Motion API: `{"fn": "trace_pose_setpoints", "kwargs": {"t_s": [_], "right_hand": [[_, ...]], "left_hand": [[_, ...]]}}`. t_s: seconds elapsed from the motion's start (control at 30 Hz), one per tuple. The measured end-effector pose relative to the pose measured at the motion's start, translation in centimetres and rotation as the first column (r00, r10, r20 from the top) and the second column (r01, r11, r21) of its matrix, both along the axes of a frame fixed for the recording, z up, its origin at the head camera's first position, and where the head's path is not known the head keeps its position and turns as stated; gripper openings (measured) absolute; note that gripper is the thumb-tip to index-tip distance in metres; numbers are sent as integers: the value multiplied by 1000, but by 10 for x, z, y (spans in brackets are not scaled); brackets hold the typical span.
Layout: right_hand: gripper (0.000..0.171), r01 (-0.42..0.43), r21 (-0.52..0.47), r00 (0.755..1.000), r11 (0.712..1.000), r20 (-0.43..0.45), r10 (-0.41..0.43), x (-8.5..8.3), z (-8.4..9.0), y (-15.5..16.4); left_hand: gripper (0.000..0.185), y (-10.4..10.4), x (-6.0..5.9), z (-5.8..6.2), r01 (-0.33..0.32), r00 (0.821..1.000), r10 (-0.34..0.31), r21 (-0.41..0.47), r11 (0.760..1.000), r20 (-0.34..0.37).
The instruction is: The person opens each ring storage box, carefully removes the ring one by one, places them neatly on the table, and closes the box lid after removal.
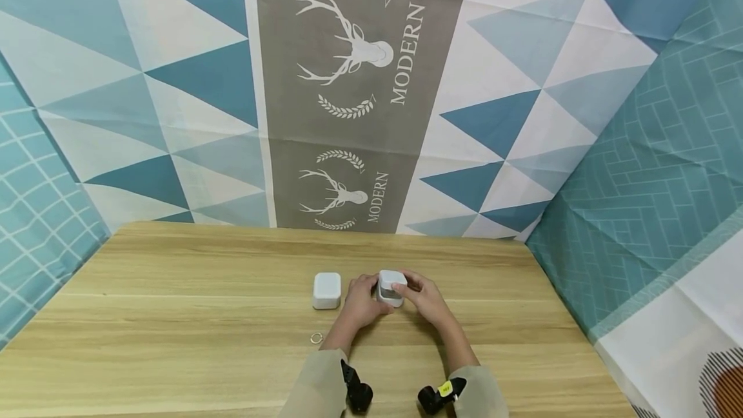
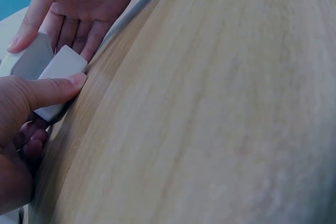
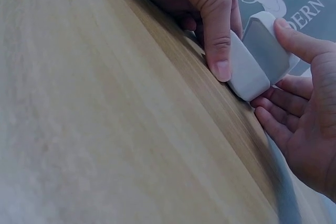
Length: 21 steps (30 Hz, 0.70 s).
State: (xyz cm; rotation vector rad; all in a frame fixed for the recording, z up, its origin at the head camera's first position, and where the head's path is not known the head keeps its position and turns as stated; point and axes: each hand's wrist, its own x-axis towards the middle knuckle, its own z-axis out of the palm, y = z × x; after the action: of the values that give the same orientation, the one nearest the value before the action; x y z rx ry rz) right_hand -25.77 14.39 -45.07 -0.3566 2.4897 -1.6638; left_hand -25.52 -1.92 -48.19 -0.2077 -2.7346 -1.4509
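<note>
A small white ring box [image 1: 391, 286] stands on the wooden table with its lid partly raised. In the right wrist view its base [image 3: 248, 72] and the grey inside of its lid [image 3: 268, 45] form a wedge. My left hand [image 1: 362, 302] grips the base, thumb along its front and fingers behind. My right hand [image 1: 426, 295] holds the lid, thumb on its edge [image 2: 32, 59]; the other fingers lie behind the box. Whatever the box contains is hidden. A second white box [image 1: 327, 290], closed, stands left of my left hand.
A small metal ring [image 1: 316, 338] lies on the wooden table [image 1: 174, 328], beside my left forearm. Patterned cloth [image 1: 336, 115] hangs behind the table's far edge, and teal cloth [image 1: 638, 147] drapes on the right. A black wrist camera [image 1: 358, 395] sits at each sleeve.
</note>
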Motion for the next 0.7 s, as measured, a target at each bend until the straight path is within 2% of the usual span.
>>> {"fn": "trace_pose_setpoints", "kwargs": {"t_s": [0.23,0.37,0.6,0.7], "right_hand": [[50,3,-5,1000,1000,-7,-3,1,2,-1],[49,3,-1,1000,1000,-11,-3,0,0,-1],[50,42,-17,999,999,3,-42,-18,-28,5],[51,40,-9,999,999,-8,-40,-21,-31,5]], "left_hand": [[75,0,1,1,1,1000,-1,3,1000,11],[74,0,1,0,4,1000,-4,-12,1000,-7],[74,0,0,-1,-1,1000,0,-18,1000,-12],[74,0,0,0,-5,1000,5,-17,1000,0]]}}
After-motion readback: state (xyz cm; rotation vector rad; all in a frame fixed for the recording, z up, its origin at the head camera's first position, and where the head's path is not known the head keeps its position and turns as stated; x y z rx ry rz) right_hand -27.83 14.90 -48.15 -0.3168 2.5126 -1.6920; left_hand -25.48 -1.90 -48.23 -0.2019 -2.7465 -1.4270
